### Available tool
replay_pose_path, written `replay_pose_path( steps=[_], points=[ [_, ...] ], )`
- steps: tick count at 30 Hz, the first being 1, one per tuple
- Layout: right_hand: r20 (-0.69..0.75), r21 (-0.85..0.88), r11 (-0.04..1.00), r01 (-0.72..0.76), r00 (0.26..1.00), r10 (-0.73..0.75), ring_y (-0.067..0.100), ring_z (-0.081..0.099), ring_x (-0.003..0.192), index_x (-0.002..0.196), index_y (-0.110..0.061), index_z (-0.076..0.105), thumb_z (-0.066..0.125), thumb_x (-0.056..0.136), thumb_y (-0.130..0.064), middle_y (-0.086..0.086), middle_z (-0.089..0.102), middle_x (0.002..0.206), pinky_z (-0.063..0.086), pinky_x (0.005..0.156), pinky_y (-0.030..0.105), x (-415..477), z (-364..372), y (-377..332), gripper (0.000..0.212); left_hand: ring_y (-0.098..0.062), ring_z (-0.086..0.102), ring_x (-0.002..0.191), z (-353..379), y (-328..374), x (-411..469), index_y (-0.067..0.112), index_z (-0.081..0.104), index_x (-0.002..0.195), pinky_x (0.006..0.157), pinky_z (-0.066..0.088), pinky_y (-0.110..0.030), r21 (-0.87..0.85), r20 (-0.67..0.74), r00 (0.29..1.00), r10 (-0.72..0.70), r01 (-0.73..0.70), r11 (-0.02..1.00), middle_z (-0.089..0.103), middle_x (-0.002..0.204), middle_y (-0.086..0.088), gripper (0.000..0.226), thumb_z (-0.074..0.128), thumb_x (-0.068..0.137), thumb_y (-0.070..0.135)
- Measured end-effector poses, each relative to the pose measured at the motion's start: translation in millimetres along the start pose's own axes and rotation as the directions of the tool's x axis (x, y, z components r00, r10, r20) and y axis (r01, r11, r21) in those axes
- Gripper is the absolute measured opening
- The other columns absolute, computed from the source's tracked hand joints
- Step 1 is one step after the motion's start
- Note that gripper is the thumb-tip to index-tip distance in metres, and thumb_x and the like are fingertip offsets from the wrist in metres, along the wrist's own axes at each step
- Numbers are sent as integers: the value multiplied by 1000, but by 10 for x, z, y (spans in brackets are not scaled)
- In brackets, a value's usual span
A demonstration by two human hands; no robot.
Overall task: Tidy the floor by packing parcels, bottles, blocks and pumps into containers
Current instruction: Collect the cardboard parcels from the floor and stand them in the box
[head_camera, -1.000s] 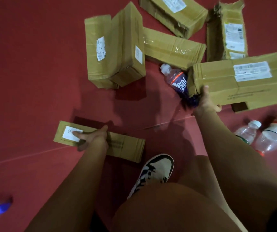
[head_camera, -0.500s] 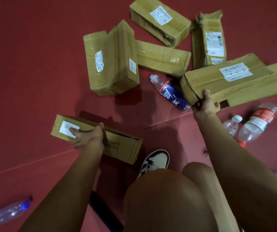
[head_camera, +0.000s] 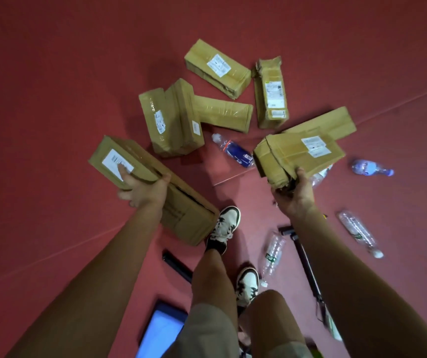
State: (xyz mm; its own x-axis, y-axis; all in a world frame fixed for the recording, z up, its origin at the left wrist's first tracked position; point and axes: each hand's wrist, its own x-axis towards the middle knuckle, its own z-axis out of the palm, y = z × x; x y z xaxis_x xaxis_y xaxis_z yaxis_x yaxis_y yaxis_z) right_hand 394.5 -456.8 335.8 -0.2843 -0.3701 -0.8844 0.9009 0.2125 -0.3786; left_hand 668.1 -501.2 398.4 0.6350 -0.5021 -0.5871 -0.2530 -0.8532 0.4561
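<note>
My left hand [head_camera: 142,189] grips a long cardboard parcel [head_camera: 181,215] with a white label, lifted off the red floor. In my right hand [head_camera: 295,195] I hold a second labelled cardboard parcel [head_camera: 297,153] by its crushed near end, also raised. Several more cardboard parcels [head_camera: 173,120] lie on the floor beyond both hands. Between the two hands, on the floor, lies a bottle with a blue label [head_camera: 235,153].
Clear plastic bottles lie to the right [head_camera: 372,167], [head_camera: 359,232] and by my feet [head_camera: 273,254]. A thin black pump [head_camera: 307,267] lies under my right arm. A black bar [head_camera: 177,266] and a lit screen [head_camera: 160,329] lie near my shoes [head_camera: 224,228].
Both hands have lifted their parcels off the floor as I stood up. The view has pulled back, showing my legs, more bottles and the pump.
</note>
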Motion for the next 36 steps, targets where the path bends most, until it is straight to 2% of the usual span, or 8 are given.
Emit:
replay_pose_path(
  steps=[5,9,13,17,25,29,34,36],
  points=[
    [33,-90,995,32,999,-29,29,61,99,131,-9,52,55,92,-25,13,63,123,56,60,36,-883,10,-343,42,-33,42,118,-432,371,-743,46,-2,145,91,40,-36,-45,107,990,89,-85,995,17,139,-16,107,76,73,36],
    [82,-213,973,87,994,-71,35,61,108,125,-10,53,61,86,-22,16,61,127,53,82,57,-1418,-63,-648,41,-33,46,118,-692,610,-1239,46,4,145,101,43,-42,-106,172,965,198,-182,978,18,140,-16,106,78,71,30],
    [84,-397,897,192,981,-173,19,65,76,132,-13,46,66,84,-16,10,65,111,55,58,34,-1894,-158,-897,52,-23,44,115,-867,714,-1655,43,6,147,99,40,-37,-152,211,938,276,-247,957,15,146,-14,102,76,74,27],
    [195,-588,757,284,958,-208,14,62,73,132,-22,46,68,83,-15,5,65,104,49,61,28,-2186,-85,-1032,54,-28,45,117,-1055,711,-1778,43,5,146,99,39,-36,-191,201,943,267,-230,954,13,145,-14,102,76,74,30],
    [319,-800,534,275,948,-12,8,63,63,128,-17,54,70,80,-16,3,67,96,47,51,20,-2402,801,-587,50,-36,48,114,-1812,537,-1240,43,7,145,99,45,-43,-284,51,995,91,-73,956,22,136,-16,102,78,72,30],
    [353,-867,428,254,920,169,11,62,57,94,-20,64,59,89,-21,2,66,79,47,47,20,-2567,1283,-37,8,-37,45,117,-2348,377,-836,39,9,146,103,41,-42,-356,-50,998,-34,14,934,21,136,-17,102,78,71,31],
    [399,-915,227,335,837,375,29,68,96,115,-21,64,66,70,-41,10,71,110,58,79,46,-2853,1765,598,50,-41,41,119,-3087,-22,-577,44,7,144,104,40,-49,-441,-128,974,-187,113,890,18,136,-15,103,78,70,35],
    [414,-910,161,383,801,433,32,65,105,118,-20,63,66,72,-38,11,69,114,52,91,53,-2957,1932,830,50,-42,41,120,-3287,-200,-571,44,7,144,104,39,-49,-491,-159,954,-256,148,859,19,137,-15,102,78,71,35]
  ],
)
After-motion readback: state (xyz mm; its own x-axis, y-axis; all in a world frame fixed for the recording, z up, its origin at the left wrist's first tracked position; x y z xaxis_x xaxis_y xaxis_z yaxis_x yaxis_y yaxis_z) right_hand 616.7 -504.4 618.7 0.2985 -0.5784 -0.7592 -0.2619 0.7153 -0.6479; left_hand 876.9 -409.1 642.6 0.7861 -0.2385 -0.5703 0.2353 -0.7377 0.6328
